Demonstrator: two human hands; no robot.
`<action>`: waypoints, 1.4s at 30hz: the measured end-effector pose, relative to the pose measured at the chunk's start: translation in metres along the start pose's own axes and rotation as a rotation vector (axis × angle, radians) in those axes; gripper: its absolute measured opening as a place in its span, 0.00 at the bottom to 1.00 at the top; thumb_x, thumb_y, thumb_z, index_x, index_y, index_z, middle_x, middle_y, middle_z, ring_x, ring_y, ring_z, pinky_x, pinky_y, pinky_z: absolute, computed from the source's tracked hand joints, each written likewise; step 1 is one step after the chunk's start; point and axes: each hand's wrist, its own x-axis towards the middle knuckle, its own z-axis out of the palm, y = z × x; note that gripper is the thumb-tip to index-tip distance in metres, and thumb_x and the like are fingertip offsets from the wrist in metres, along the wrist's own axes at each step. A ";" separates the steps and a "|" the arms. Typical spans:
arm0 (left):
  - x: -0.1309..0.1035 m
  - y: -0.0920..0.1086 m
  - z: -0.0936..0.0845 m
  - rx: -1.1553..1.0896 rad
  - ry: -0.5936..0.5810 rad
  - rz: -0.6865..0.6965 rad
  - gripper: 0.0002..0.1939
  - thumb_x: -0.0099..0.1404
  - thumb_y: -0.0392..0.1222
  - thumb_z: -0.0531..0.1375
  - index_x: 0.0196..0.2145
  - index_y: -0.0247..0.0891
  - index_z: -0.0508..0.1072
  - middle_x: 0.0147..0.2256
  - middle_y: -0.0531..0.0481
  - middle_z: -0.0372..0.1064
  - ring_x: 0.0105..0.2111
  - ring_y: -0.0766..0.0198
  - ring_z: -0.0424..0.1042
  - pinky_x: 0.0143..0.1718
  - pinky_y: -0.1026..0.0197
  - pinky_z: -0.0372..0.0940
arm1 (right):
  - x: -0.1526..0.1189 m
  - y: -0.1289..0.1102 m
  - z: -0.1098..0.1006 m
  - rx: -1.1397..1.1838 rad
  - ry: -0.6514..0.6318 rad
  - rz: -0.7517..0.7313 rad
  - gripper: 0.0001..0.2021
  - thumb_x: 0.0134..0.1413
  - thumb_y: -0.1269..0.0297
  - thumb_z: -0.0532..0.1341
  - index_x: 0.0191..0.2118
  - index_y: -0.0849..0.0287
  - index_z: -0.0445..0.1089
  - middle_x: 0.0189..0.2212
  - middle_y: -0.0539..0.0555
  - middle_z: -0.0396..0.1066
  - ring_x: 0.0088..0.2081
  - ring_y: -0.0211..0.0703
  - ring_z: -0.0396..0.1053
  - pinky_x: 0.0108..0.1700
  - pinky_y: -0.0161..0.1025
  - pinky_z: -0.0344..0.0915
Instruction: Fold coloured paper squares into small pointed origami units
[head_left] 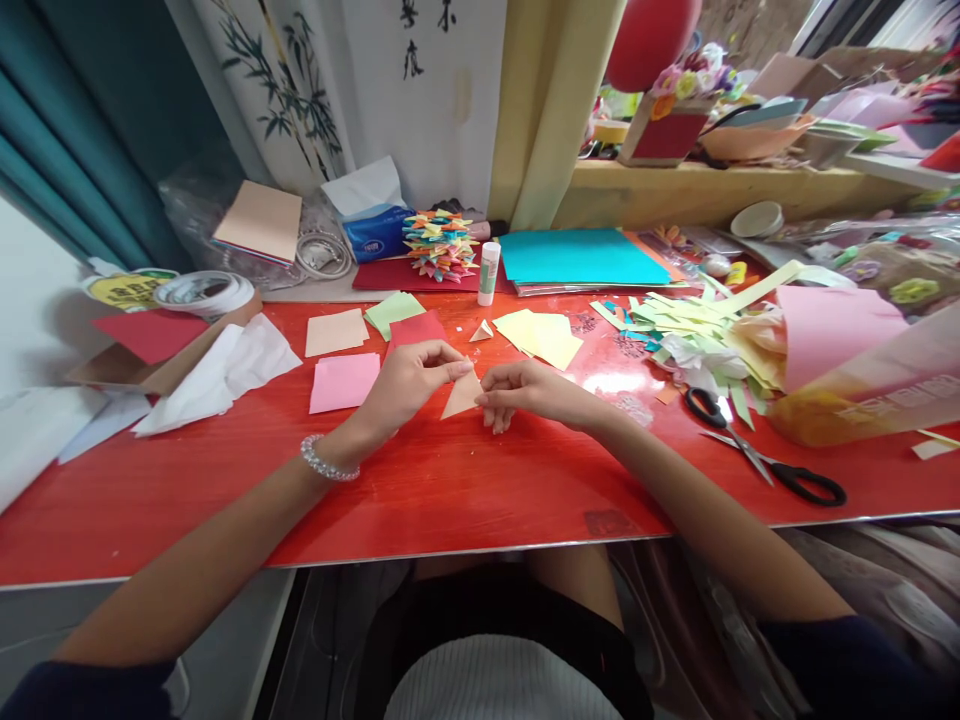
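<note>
A small tan piece of paper (460, 397), triangular in outline, is held between my two hands just above the red table. My left hand (412, 380) pinches its top corner between thumb and fingers. At its right edge, the fingers of my right hand (525, 390) close on the paper. Behind my hands lies a small folded paper piece (481, 331), near an upright glue stick (488, 274). Beside my left hand are pink paper squares (344, 383), tan squares (336, 332), green paper (393, 312) and red paper (417, 328). Yellow paper squares (540, 337) lie behind my right hand.
Two pairs of scissors (806, 484) lie at the right, by a heap of paper strips (697, 325) and a clear plastic bag (870, 390). At the back stand a folded-paper model (441, 246), a tissue pack (375, 225) and blue paper sheets (581, 258). Tape rolls (206, 293) sit left.
</note>
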 end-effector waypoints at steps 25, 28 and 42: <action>-0.001 0.003 -0.002 -0.095 -0.154 -0.229 0.15 0.55 0.51 0.64 0.34 0.37 0.72 0.25 0.55 0.64 0.19 0.74 0.49 0.21 0.65 0.44 | 0.001 0.010 -0.004 -0.760 0.498 -0.417 0.13 0.62 0.63 0.53 0.49 0.58 0.67 0.38 0.56 0.73 0.29 0.37 0.68 0.31 0.36 0.63; 0.000 0.000 0.000 -0.105 -0.037 -0.184 0.14 0.57 0.51 0.63 0.32 0.36 0.70 0.26 0.53 0.66 0.19 0.74 0.51 0.21 0.66 0.46 | 0.002 0.004 0.001 -0.290 0.386 -0.237 0.15 0.62 0.56 0.54 0.47 0.60 0.66 0.37 0.56 0.72 0.25 0.34 0.69 0.26 0.34 0.67; -0.002 -0.004 0.002 -0.072 -0.110 -0.123 0.13 0.60 0.50 0.60 0.31 0.35 0.69 0.29 0.48 0.72 0.21 0.71 0.65 0.22 0.67 0.62 | 0.006 0.007 0.002 0.086 0.327 -0.156 0.11 0.50 0.58 0.65 0.33 0.60 0.68 0.26 0.51 0.72 0.25 0.36 0.72 0.30 0.36 0.70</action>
